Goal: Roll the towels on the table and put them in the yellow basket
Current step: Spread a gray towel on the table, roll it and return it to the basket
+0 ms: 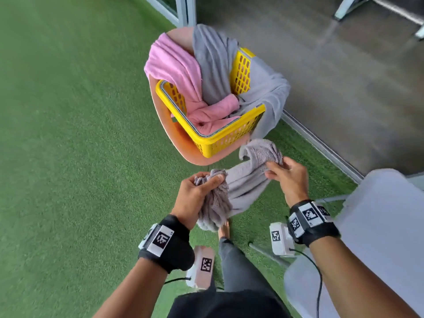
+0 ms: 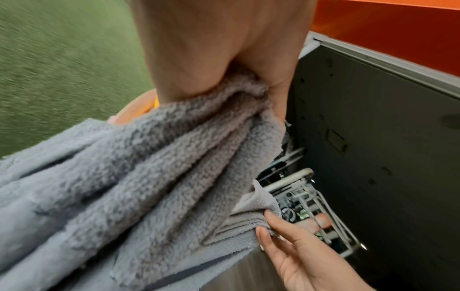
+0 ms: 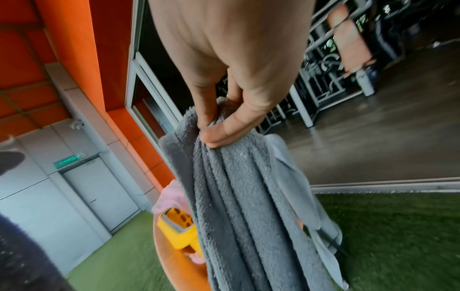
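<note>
A grey towel (image 1: 243, 182) hangs bunched between both hands, in the air just in front of the yellow basket (image 1: 231, 138). My left hand (image 1: 202, 189) grips one crumpled end of it, fingers curled round the cloth. My right hand (image 1: 284, 171) pinches the other end between thumb and fingers. The left wrist view shows the grey towel (image 2: 154, 187) gathered in the palm, and the right wrist view shows the grey towel (image 3: 248, 206) hanging in long folds from the pinch. In the basket lie a pink towel (image 1: 179, 72) and another grey towel (image 1: 215, 65), both unrolled and draped over the rim.
The basket stands on an orange chair seat (image 1: 165, 125) over green artificial turf (image 1: 68, 134). A white table (image 1: 376, 226) is at the right edge. A metal door track (image 1: 321, 143) and dark floor lie beyond. My leg and bare foot (image 1: 223, 230) are below the towel.
</note>
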